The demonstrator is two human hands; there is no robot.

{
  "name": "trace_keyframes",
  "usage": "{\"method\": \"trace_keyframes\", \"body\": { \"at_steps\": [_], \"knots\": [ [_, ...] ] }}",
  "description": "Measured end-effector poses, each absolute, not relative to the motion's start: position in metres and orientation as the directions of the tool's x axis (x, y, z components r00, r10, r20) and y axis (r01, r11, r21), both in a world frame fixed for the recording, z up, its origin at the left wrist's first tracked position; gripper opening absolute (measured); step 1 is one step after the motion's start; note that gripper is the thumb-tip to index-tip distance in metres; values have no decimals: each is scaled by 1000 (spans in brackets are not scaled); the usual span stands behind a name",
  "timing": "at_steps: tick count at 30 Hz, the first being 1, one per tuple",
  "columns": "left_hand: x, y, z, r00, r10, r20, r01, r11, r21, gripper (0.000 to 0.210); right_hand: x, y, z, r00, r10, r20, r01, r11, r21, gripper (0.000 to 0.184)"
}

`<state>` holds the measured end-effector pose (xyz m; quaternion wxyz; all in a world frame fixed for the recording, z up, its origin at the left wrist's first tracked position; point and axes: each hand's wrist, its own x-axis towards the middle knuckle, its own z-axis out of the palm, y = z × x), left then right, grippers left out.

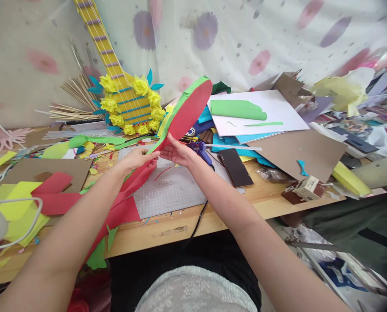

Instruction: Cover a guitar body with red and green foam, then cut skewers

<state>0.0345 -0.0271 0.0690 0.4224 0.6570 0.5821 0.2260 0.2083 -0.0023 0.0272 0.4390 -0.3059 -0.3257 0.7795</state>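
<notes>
Both hands hold a long red paper-covered shape (191, 106) with a green edge strip, tilted up above the table. At its narrow middle, my left hand (136, 159) is closed on the edge, thumb along the green strip. My right hand (177, 151) grips the same part from the right, its fingertips close to the left hand's. The lower part of the shape slopes down toward red paper (126, 210) and is partly hidden by my left arm. Beneath lies a grey cutting mat (177, 190) with paper scraps. A blue glue gun (200, 151) rests just behind my right wrist.
A yellow paper guitar (128, 99) with paper flowers leans on the back curtain. A black phone (235, 168), white board (278, 104) and brown cardboard (304, 151) lie right. Yellow sheets (21, 203) lie left. A black cable (200, 219) hangs over the front edge.
</notes>
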Motion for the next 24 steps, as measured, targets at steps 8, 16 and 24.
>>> {"method": "trace_keyframes", "body": {
  "at_steps": [8, 16, 24],
  "knots": [
    [37, -32, 67, 210, 967, -147, 515, 19, 857, 55, 192, -7, 32, -298, 928, -225, -518, -355, -778, 33],
    [14, -33, 58, 179, 984, -16, 672, -110, 732, 47, 190, -12, 24, -341, 930, -137, -419, -281, -863, 38],
    [4, -48, 56, 118, 965, 233, 825, -226, 518, 46, 196, -7, 20, -140, 982, 128, -141, 108, -984, 38]
  ]
}}
